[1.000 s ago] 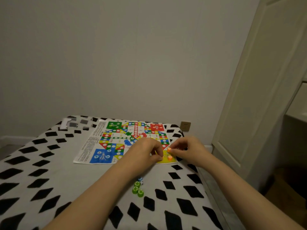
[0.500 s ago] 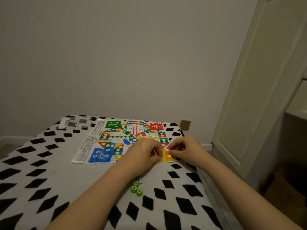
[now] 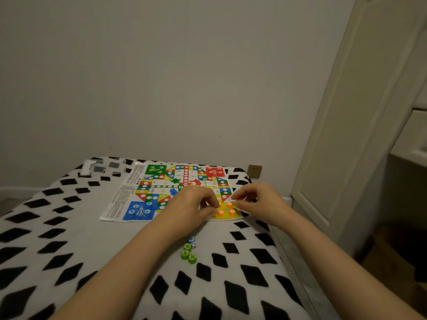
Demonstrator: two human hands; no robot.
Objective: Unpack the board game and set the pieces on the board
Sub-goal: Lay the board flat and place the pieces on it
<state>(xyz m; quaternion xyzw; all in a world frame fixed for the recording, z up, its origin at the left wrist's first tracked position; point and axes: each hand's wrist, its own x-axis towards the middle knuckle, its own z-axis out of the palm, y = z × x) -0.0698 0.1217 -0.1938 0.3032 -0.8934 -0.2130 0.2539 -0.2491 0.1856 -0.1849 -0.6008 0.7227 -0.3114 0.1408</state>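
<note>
Three orange pieces [image 3: 227, 209] sit on the board's [image 3: 161, 192] yellow corner, between both hands. The left hand [image 3: 191, 204] pinches the nearest one; the right hand [image 3: 256, 202] has curled fingers, its grip unclear. Green pieces [image 3: 188, 252] wait on the bed [image 3: 69, 239], below the left forearm, nearer that hand

I see a bed [image 3: 69, 239] under a white cover with black diamonds. On it: the game board [image 3: 161, 192] far centre, a clear package [image 3: 101, 168] far left, green pieces [image 3: 188, 252] and dice [image 3: 192, 241] nearer.
</note>
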